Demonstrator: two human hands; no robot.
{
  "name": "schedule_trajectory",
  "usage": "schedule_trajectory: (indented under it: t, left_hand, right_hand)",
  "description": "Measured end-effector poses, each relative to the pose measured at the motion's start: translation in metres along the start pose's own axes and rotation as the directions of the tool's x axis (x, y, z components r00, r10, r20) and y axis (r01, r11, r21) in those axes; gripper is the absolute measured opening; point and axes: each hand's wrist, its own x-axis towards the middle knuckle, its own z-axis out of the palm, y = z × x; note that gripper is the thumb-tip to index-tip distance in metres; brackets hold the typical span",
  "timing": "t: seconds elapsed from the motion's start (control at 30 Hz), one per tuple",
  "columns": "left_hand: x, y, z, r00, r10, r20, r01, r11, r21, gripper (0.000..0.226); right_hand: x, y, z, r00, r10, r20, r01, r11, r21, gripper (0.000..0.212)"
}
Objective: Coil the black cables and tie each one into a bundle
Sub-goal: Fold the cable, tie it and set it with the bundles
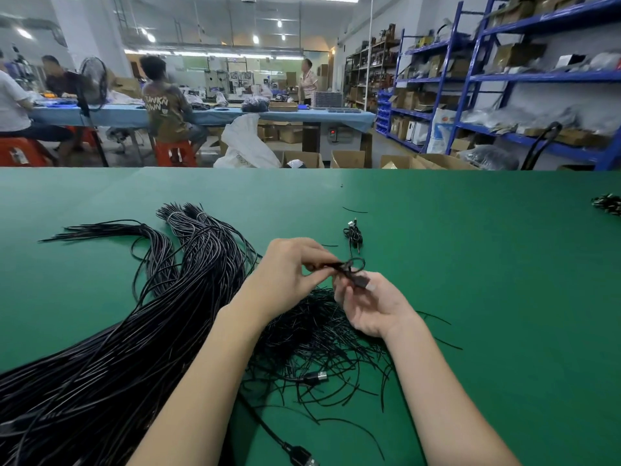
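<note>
A large mass of loose black cables (111,348) lies on the green desk (487,280). Above it, the left hand (289,274) pinches a small coiled cable (349,267); the right hand (369,304) pinches its plug end.

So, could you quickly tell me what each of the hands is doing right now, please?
Left hand: pinching the small coiled cable.
Right hand: fingers curled round the same cable.

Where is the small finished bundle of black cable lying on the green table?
In the head view, the small coiled black cable bundle lies on the green table, right of centre, just beyond both hands, right of the big black cable heap.
</note>
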Motion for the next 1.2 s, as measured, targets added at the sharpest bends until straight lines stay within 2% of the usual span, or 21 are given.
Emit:
schedule_trajectory:
  t: [0.03,0.1,0.17,0.23,0.3,0.37,0.5,0.57,0.6,0.67,0.73,0.77,0.8,0.83,0.87,0.9,0.93,1.0,1.07,1.13,1.2]
  left_hand:
    - [0.000,0.000,0.002,0.994,-0.096,-0.043,0.093,0.993,-0.068,0.015]
    - [-0.001,-0.006,0.004,0.942,-0.334,-0.036,0.310,0.904,-0.294,0.011]
    - [-0.003,-0.014,0.004,0.844,-0.530,0.078,0.491,0.707,-0.508,0.012]
    - [-0.007,-0.020,0.005,0.747,-0.637,0.193,0.610,0.538,-0.582,0.025]
    - [-0.009,-0.022,0.008,0.690,-0.659,0.299,0.669,0.424,-0.611,0.041]
    - [-0.010,-0.022,0.011,0.675,-0.638,0.370,0.684,0.353,-0.638,0.049]
    - [-0.009,-0.023,0.009,0.678,-0.604,0.420,0.687,0.318,-0.653,0.050]
    - [-0.010,-0.024,0.009,0.706,-0.593,0.387,0.663,0.361,-0.656,0.050]
    - [-0.011,-0.023,0.009,0.740,-0.584,0.334,0.629,0.423,-0.652,0.046]
    - [-0.013,-0.023,0.009,0.836,-0.520,0.173,0.502,0.599,-0.624,0.029]
    - [-0.013,-0.025,0.009,0.926,-0.376,0.027,0.327,0.766,-0.553,0.014]
    - [-0.011,-0.026,0.009,0.947,-0.321,-0.014,0.270,0.820,-0.504,0.012]
    - [-0.010,-0.026,0.007,0.953,-0.300,-0.030,0.253,0.850,-0.461,0.012]
    - [-0.009,-0.026,0.005,0.951,-0.309,-0.028,0.265,0.856,-0.443,0.012]
    - [-0.008,-0.028,0.003,0.940,-0.342,-0.010,0.299,0.837,-0.458,0.013]
    - [-0.008,-0.029,0.001,0.916,-0.400,0.018,0.355,0.791,-0.499,0.014]
    - [-0.009,-0.030,0.000,0.877,-0.478,0.054,0.426,0.718,-0.550,0.017]
    - [-0.011,-0.029,-0.001,0.776,-0.614,0.146,0.548,0.540,-0.639,0.032]
    - [-0.011,-0.028,0.001,0.705,-0.666,0.244,0.614,0.400,-0.681,0.041]
    - [-0.010,-0.026,0.003,0.690,-0.648,0.323,0.637,0.330,-0.697,0.039]
    - [-0.008,-0.024,0.004,0.695,-0.618,0.367,0.632,0.281,-0.722,0.035]
  right_hand:
    - [0.000,-0.002,0.002,0.999,-0.029,0.016,0.030,0.999,-0.023,0.013]
    - [0.000,-0.009,0.005,0.985,-0.170,-0.024,0.154,0.939,-0.307,0.018]
    - [-0.003,-0.017,0.008,0.924,-0.383,-0.004,0.288,0.701,-0.652,0.013]
    - [-0.007,-0.023,0.011,0.854,-0.506,0.119,0.380,0.453,-0.806,0.009]
    - [-0.010,-0.022,0.014,0.836,-0.514,0.192,0.392,0.316,-0.864,0.008]
    - [-0.010,-0.020,0.017,0.820,-0.535,0.205,0.383,0.246,-0.891,0.006]
    - [-0.010,-0.018,0.020,0.770,-0.595,0.231,0.402,0.171,-0.900,0.007]
    - [-0.007,-0.017,0.020,0.777,-0.592,0.214,0.410,0.218,-0.886,0.009]
    - [-0.005,-0.017,0.021,0.801,-0.574,0.170,0.400,0.302,-0.865,0.009]
    - [-0.003,-0.016,0.023,0.888,-0.460,0.027,0.325,0.584,-0.744,0.007]
    - [-0.001,-0.014,0.021,0.970,-0.227,-0.082,0.164,0.869,-0.466,0.007]
    - [0.000,-0.012,0.019,0.990,-0.117,-0.080,0.087,0.946,-0.312,0.009]
    - [0.000,-0.009,0.018,0.998,-0.046,-0.051,0.035,0.979,-0.200,0.010]
    - [0.001,-0.006,0.018,0.999,-0.033,-0.021,0.029,0.986,-0.167,0.010]
    - [0.002,-0.004,0.018,0.997,-0.073,-0.009,0.069,0.972,-0.224,0.009]
    - [0.003,-0.004,0.021,0.987,-0.163,-0.011,0.149,0.920,-0.362,0.009]
    - [0.003,-0.006,0.023,0.959,-0.285,-0.006,0.240,0.819,-0.521,0.010]
    - [0.001,-0.010,0.026,0.859,-0.509,0.044,0.361,0.543,-0.758,0.012]
    - [-0.005,-0.012,0.026,0.769,-0.618,0.161,0.415,0.292,-0.862,0.004]
    - [-0.009,-0.011,0.026,0.693,-0.668,0.270,0.431,0.084,-0.898,0.006]
    - [-0.011,-0.010,0.026,0.647,-0.687,0.329,0.447,-0.008,-0.894,0.005]
